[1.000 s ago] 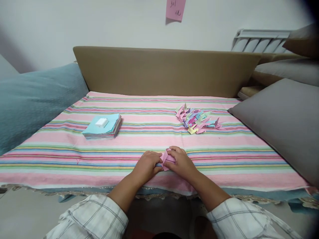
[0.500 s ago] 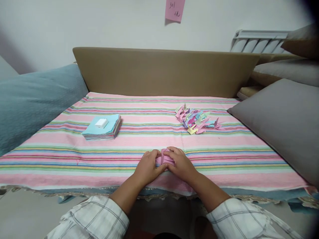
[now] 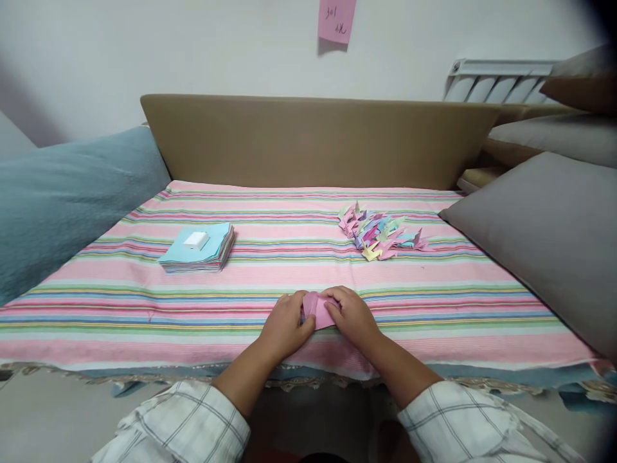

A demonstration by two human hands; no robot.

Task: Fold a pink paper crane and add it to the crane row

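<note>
A small pink folded paper [image 3: 318, 311] rests on the striped cloth [image 3: 120, 302] near its front edge. My left hand [image 3: 285, 325] pinches its left side, fingers curled. My right hand [image 3: 354, 316] grips its right side with fingers bent over the top. Both hands rest on the cloth. Farther back to the right lies a pile of folded paper cranes [image 3: 378, 232] in several pastel colours. At the back left sits a stack of square coloured paper [image 3: 200, 248] with a small white block [image 3: 195, 240] on top.
A teal cushion [image 3: 62, 199] borders the cloth on the left and grey cushions [image 3: 549, 238] on the right. A tan padded board [image 3: 318, 138] stands behind. A pink note [image 3: 337, 19] hangs on the wall, and a white radiator [image 3: 496, 80] is at the right.
The hands have turned and refolded the pink paper between them; its flat face now shows toward me. Both hands stayed at the same spot.
</note>
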